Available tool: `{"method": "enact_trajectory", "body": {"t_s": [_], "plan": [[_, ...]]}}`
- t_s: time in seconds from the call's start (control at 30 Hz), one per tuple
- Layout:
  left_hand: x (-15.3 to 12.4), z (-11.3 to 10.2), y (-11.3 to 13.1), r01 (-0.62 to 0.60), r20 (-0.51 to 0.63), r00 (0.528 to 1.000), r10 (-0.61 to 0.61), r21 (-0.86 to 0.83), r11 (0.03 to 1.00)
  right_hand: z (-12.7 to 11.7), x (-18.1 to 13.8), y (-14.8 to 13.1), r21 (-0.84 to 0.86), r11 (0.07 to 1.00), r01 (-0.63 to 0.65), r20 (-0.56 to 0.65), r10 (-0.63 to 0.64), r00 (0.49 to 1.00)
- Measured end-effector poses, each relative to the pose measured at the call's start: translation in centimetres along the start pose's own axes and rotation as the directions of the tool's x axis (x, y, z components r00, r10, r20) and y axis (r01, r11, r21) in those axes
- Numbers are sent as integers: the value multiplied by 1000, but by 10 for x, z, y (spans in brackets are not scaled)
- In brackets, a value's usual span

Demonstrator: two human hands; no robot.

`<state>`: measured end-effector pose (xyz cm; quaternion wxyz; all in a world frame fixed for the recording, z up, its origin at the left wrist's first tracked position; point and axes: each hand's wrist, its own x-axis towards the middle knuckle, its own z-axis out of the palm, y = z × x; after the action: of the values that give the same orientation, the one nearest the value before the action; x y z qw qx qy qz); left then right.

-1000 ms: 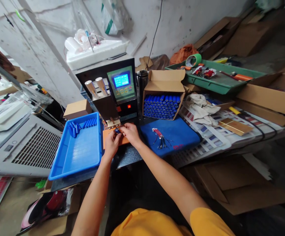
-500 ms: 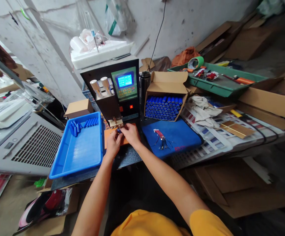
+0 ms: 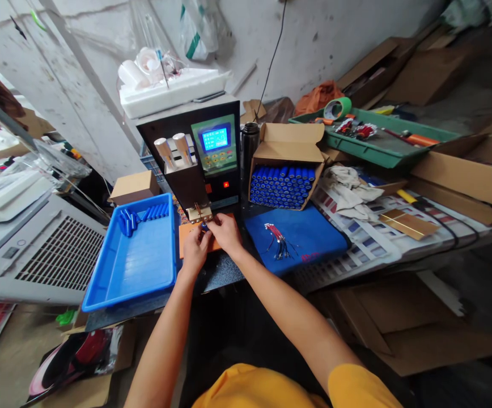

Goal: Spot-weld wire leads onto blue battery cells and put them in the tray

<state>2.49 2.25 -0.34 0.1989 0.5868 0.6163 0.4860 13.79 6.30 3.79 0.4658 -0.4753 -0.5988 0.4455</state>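
Observation:
Under the electrodes of a black spot welder with a lit screen, a blue battery cell shows only in a small part between my hands. My left hand is closed on it from the near left. My right hand pinches at the cell's right side, its fingertips close to the electrode tips; any wire lead in them is too small to see. Both hands are over an orange pad. To the right, red and black wire leads lie bunched on a blue cloth pouch.
At the left stands a blue tray with several blue cells in its far end. An open cardboard box packed with blue cells stands right of the welder, beside a dark flask. A green tray with tape and tools is farther right.
Both hands keep their place at the welder's electrodes. The view has shifted very slightly; nothing else has visibly moved.

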Motion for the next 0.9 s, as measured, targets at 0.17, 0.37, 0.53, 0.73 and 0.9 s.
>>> {"method": "enact_trajectory", "body": {"t_s": [0.17,0.37,0.53,0.73,0.9], "plan": [[0,0,0,0,-6,1000,0,2,1000,1,1,1,-17,1000,-6,6,6,1000],[-1,0,0,31,8,999,-31,3,1000,-1,1,7,-59,998,26,28,-24,999],[-1,-1,6,20,-1,1000,-20,26,999,-2,-4,15,-49,998,48,33,-46,998],[-4,3,2,40,-25,999,-39,43,998,-13,-22,15,-73,991,114,30,-112,993],[-9,6,-2,-126,-43,989,139,224,966,-17,-36,8,-215,957,195,32,-192,981]]}}
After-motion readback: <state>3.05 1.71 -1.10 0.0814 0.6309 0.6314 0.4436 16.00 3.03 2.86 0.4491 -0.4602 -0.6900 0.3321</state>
